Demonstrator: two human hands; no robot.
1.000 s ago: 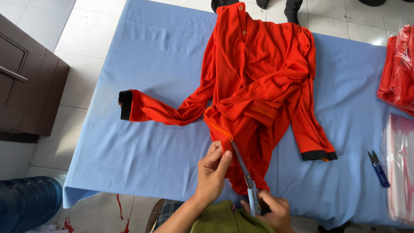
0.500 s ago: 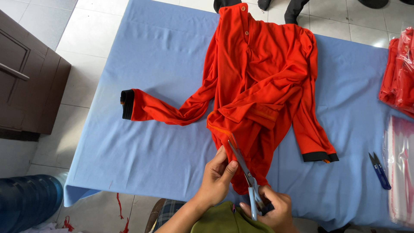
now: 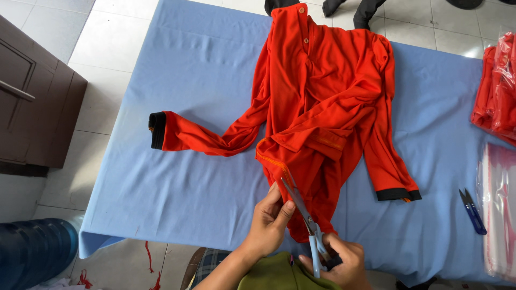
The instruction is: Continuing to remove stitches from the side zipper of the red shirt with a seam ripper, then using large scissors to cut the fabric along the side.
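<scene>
both hands [image 3: 271, 220] at orange shirt [image 3: 322, 118] hem

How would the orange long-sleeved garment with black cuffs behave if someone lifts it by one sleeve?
The orange long-sleeved garment with black cuffs would probably hang limp: it lies wrinkled and folded on the blue table cover. It looks thin, so likely light. Its slight sheen suggests it may slide easily. The left hand pinches its edge, the right hand holds blue-handled scissors.
</scene>
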